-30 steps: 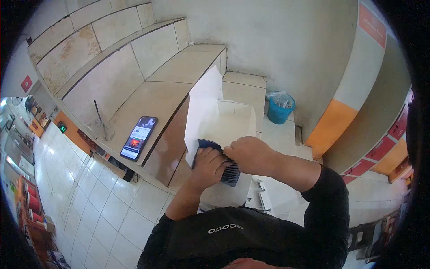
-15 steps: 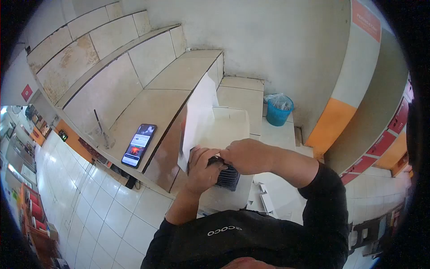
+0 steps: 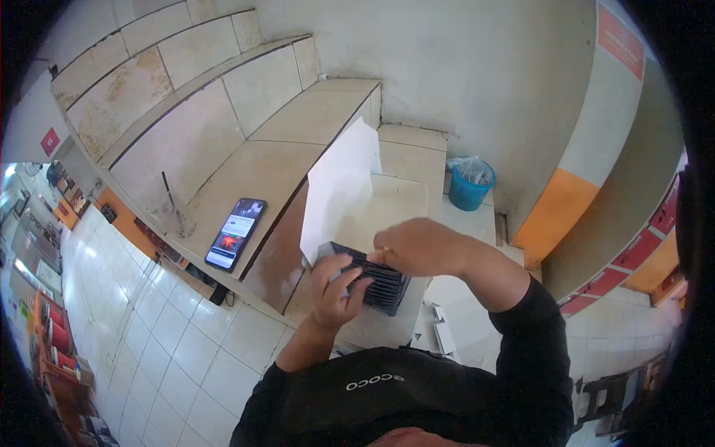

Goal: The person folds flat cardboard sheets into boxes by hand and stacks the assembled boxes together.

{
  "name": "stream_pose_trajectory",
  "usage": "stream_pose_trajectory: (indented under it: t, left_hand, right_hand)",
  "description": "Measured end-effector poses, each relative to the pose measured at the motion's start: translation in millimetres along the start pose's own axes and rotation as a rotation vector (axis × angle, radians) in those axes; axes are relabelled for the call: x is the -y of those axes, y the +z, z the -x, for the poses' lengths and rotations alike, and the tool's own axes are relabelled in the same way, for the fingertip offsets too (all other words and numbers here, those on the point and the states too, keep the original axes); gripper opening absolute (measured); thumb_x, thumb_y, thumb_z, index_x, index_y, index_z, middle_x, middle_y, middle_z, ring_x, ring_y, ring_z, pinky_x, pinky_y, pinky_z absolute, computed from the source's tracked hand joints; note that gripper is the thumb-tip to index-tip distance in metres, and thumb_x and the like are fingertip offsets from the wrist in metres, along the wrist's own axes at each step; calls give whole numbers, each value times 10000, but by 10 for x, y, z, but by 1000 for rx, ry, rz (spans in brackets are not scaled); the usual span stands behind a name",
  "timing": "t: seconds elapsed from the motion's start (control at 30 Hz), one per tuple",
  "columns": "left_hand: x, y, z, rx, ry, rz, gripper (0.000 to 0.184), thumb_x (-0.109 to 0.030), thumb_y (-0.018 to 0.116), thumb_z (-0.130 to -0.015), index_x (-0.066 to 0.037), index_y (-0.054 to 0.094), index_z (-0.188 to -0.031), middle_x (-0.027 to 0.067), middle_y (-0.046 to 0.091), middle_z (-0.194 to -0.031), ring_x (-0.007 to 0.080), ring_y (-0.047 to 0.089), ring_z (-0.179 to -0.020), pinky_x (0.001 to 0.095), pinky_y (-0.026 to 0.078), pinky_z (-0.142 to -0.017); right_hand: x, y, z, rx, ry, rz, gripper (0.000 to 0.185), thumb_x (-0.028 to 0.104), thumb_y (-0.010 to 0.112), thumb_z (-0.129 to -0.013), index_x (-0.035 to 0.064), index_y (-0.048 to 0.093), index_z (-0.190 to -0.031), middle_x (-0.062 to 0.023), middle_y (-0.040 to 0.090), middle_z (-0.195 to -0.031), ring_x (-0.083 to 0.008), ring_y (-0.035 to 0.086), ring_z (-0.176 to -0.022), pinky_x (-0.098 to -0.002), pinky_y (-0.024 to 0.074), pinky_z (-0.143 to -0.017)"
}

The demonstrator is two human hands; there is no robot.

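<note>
A dark slotted rack or stack of thin dark pieces (image 3: 386,289) rests on the tiled counter in front of me. My left hand (image 3: 337,290) is at its left side, fingers bent and apart, with the fingertips close to the dark pieces. Over the rack's upper right edge is my right hand (image 3: 418,248), its fingers curled together; what they hold, if anything, is hidden. Just beyond both hands stands an open white box (image 3: 395,201), its tall white lid (image 3: 339,182) raised on the left.
A phone (image 3: 236,234) with a lit screen and a clear cup (image 3: 176,220) with a dark straw are on the ledge at left. A blue bin (image 3: 470,184) stands behind at right. White cut pieces (image 3: 441,328) lie near my right forearm.
My left hand has drawn back slightly and its fingers have spread. My right hand has lifted a little, and more of the dark rack shows between the hands.
</note>
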State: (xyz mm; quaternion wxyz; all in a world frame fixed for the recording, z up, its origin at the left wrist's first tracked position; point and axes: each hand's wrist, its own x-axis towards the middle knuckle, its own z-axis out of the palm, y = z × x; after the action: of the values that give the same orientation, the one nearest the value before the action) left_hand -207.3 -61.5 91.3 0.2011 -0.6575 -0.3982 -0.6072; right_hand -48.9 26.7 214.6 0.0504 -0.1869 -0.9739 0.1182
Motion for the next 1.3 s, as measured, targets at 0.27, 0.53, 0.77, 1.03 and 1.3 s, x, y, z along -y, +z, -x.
stream_pose_trajectory:
  t: [0.27, 0.53, 0.77, 1.03, 1.3]
  left_hand:
    - [-81, 66, 63, 180, -26, -368, 159, -30, 561, -737, 3, 575, -892, 143, 565, -967, 316, 547, -920, 427, 422, -826]
    - [9, -62, -102, 359, 35, -403, 247, -68, 567, -705, -20, 573, -947, 107, 542, -978, 286, 526, -938, 414, 390, -812]
    - [-14, -100, -219, 489, -40, -377, 212, -89, 576, -717, -44, 571, -924, 98, 551, -993, 276, 531, -937, 404, 402, -796]
    - [43, -142, -271, 538, 37, -368, 224, -42, 558, -687, -39, 571, -911, 89, 569, -951, 268, 537, -925, 398, 412, -798]
    - [158, -123, -220, 459, 117, -336, 204, -40, 593, -661, -25, 569, -863, 102, 579, -918, 259, 548, -867, 368, 441, -762]
  right_hand:
    - [103, 142, -367, -94, 49, 102, 275, 276, 533, -827, 22, 636, -814, -178, 634, -779, -348, 613, -768, -421, 478, -700]
    - [168, 143, -474, -38, 58, 180, 176, 162, 601, -658, 42, 665, -770, -169, 641, -741, -337, 629, -734, -412, 501, -685]
    - [99, 184, -472, -45, 60, 140, 178, 173, 610, -666, 36, 661, -766, -182, 636, -722, -341, 630, -726, -417, 500, -678]
    - [94, 183, -465, -73, 30, 134, 184, 183, 602, -677, 26, 655, -755, -191, 631, -715, -353, 627, -714, -423, 500, -669]
    - [102, 302, -484, -95, 54, 80, 195, 172, 594, -667, 14, 656, -763, -202, 628, -731, -358, 627, -740, -429, 499, -697]
